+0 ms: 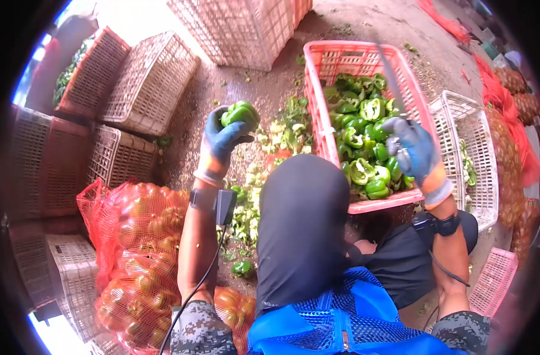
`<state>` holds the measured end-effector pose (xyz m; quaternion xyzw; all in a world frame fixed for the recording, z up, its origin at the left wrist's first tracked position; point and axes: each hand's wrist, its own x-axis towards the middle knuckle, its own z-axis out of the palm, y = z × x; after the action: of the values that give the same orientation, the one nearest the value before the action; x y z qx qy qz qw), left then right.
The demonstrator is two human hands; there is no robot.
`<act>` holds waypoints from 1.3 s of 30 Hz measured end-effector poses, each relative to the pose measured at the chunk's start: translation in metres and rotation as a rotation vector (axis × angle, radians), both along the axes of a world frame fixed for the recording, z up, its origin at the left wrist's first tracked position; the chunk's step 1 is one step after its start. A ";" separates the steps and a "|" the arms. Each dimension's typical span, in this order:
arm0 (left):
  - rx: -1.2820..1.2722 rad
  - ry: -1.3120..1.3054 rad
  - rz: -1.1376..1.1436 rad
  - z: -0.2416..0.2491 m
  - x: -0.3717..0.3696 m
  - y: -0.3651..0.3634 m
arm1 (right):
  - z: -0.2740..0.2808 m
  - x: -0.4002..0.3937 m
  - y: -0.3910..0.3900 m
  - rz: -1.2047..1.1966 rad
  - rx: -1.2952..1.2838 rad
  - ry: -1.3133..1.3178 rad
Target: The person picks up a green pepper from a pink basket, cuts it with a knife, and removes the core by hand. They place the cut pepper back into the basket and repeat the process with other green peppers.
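Observation:
My left hand (222,139), in a blue and orange glove, is closed around a green pepper (240,115) to the left of the pink crate. My gloved right hand (413,148) is over the right side of the crate, its fingers wrapped round a knife (389,74) whose blade points up and away from me. Below that hand, the pink crate (364,207) holds many cut green peppers (359,130), some showing hollow insides. Pale cores and green scraps (249,195) lie on the floor between my left forearm and my knee. The knife handle is mostly hidden in the glove.
A red mesh sack (143,236) of peppers stands at the left. Stacked crates (143,83) are behind it, with a tall crate (240,29) at the top. A white crate (480,160) and more filled sacks (509,171) are at the right. One pepper (242,269) lies by my leg.

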<state>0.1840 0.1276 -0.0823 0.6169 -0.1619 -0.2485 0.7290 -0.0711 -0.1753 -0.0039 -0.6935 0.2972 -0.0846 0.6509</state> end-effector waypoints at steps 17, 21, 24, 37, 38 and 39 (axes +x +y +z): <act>0.341 -1.172 0.243 0.167 -0.141 -0.142 | 0.049 -0.070 0.036 0.058 -0.683 -0.383; 0.334 -1.159 0.252 0.162 -0.158 -0.159 | 0.039 -0.080 0.028 0.017 -0.857 -0.405; 0.298 -1.140 0.231 0.155 -0.173 -0.171 | 0.037 -0.089 0.027 -0.047 -0.760 -0.313; 0.187 -0.861 0.096 0.127 -0.181 -0.183 | 0.021 -0.061 0.014 -0.056 -0.830 -0.341; 0.082 -0.636 0.041 0.125 -0.179 -0.183 | 0.020 -0.061 0.015 -0.056 -0.823 -0.317; -0.023 -0.410 -0.013 0.123 -0.177 -0.183 | 0.019 -0.061 0.017 -0.056 -0.816 -0.292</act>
<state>0.0074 -0.0549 0.0404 0.6451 -0.3137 -0.1203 0.6862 -0.1323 -0.1580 0.0153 -0.8665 0.1630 -0.3099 0.3559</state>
